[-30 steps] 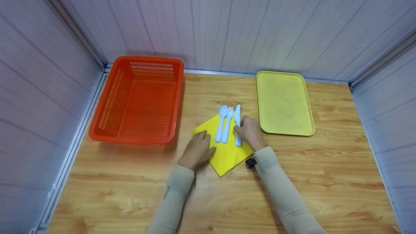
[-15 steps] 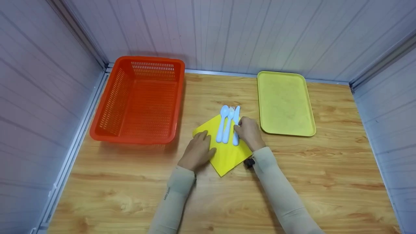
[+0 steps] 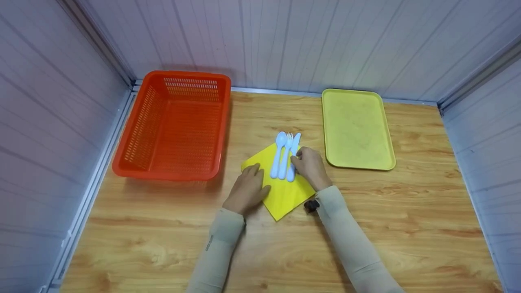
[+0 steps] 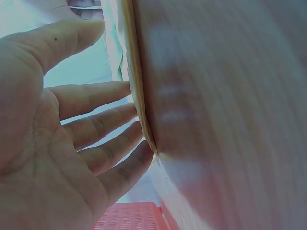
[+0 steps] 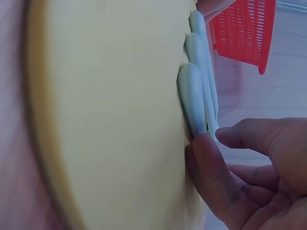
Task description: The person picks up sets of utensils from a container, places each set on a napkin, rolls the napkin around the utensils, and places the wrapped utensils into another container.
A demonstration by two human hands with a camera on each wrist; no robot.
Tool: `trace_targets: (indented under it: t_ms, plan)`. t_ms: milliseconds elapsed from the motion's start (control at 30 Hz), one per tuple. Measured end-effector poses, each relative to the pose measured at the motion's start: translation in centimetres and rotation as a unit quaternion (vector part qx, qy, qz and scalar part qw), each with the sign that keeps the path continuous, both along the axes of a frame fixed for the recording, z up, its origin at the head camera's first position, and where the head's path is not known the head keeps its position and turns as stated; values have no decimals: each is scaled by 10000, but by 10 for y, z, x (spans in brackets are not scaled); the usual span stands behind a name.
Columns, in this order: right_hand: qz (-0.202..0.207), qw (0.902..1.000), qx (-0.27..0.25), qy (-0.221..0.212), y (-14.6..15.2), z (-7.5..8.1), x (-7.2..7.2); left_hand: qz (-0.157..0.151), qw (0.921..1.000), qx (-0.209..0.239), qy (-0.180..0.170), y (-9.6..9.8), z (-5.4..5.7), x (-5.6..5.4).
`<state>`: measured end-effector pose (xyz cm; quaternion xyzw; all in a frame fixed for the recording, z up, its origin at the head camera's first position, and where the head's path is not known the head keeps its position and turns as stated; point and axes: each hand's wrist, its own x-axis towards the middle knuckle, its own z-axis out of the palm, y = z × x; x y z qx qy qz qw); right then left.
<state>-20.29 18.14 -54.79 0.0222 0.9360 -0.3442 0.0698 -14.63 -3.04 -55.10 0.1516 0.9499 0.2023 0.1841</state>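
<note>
A yellow folded napkin [image 3: 285, 199] lies cornerwise on the table, with a light-blue plastic spoon [image 3: 275, 162], fork [image 3: 284, 160] and knife [image 3: 296, 142] side by side across it. My right hand [image 3: 311, 165] pinches the knife at mid-length between thumb and forefinger. In the right wrist view, the knife's handle [image 5: 192, 91] lies nearest, the other two handles close beyond it. My left hand [image 3: 246, 189] rests on the napkin's left edge, fingers spread. From the left wrist view, its fingertips touch the napkin's edge [image 4: 137, 76] and the palm holds nothing.
An orange-red plastic basket [image 3: 222, 134] stands at the back left. At the back right lies a yellow tray [image 3: 358, 130], just beyond the right hand. Pale panel walls [image 3: 268, 44] enclose the wooden table [image 3: 423, 211] at the back and both sides.
My right hand has slid the knife left, closing the gap to the fork, and its handle has swung left. The left hand, napkin, spoon and fork stay nearly in place.
</note>
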Motion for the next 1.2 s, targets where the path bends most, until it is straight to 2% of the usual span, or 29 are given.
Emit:
trace_targets:
  t_ms: [167, 333, 467, 567, 633, 733, 867, 967, 1067, 1200]
  plan:
    - [34, 10000, -40, 44, -1, 0, 1, 0, 10000, 49, -16, -1, 0, 0]
    - [235, 9995, -7, 204, 2, 0, 7, -78, 9999, 91, 76, -3, 2, 2]
    - [636, 9972, 268, 283, 7, 3, 19, -33, 9998, 183, 62, -4, 3, 5]
    - [1117, 9911, 666, 287, 11, 7, 33, -35, 9997, 200, 101, -5, 3, 9]
    - [1496, 9838, 916, 368, 15, 9, 44, -106, 9997, 166, 171, -6, 4, 12]
    - [2158, 9664, 1193, 719, 21, 9, 61, -372, 9979, 115, 515, -9, 4, 19]
    - [3039, 9318, 1314, 1485, 29, 7, 80, -756, 9900, 203, 1170, -16, 3, 27]
    - [3438, 9088, 1291, 1978, 34, 4, 89, -892, 9851, 328, 1430, -19, 0, 32]
    - [3587, 8990, 1212, 2198, 38, 1, 94, -926, 9830, 390, 1537, -22, -2, 34]
    - [3663, 8964, 1158, 2210, 41, -2, 95, -923, 9795, 485, 1725, -23, -4, 35]
